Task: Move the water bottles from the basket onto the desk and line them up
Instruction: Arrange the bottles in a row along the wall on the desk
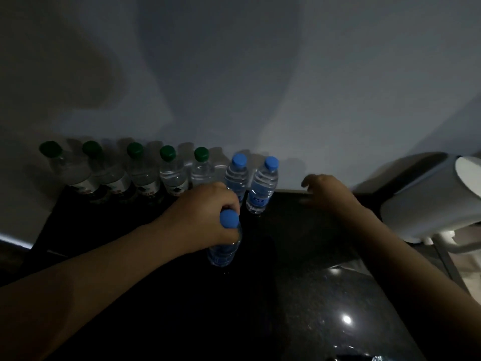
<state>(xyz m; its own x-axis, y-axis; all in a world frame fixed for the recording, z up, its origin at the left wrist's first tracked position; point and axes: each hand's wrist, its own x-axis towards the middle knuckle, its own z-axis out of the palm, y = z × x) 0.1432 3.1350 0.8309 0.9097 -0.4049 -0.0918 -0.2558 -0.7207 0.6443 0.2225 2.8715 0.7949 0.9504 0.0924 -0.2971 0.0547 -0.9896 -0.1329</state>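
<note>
Though illegible, blue label (257,201) on rightmost bottle (263,182)

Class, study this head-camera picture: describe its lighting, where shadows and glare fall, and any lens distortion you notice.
Head view: dim overall, the dark desk nearly black; broad soft shadows cross the wall; glare spots sit on the desk's near right; the green-capped bottles lean outward at left, a wide-angle bend; the blue-capped bottle in the left hand looks murky.

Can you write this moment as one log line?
left hand: grips blue-capped clear plastic water bottle | right hand: open, empty | row on dark glossy desk: five green-capped clear bottles, two blue-capped bottles
</note>
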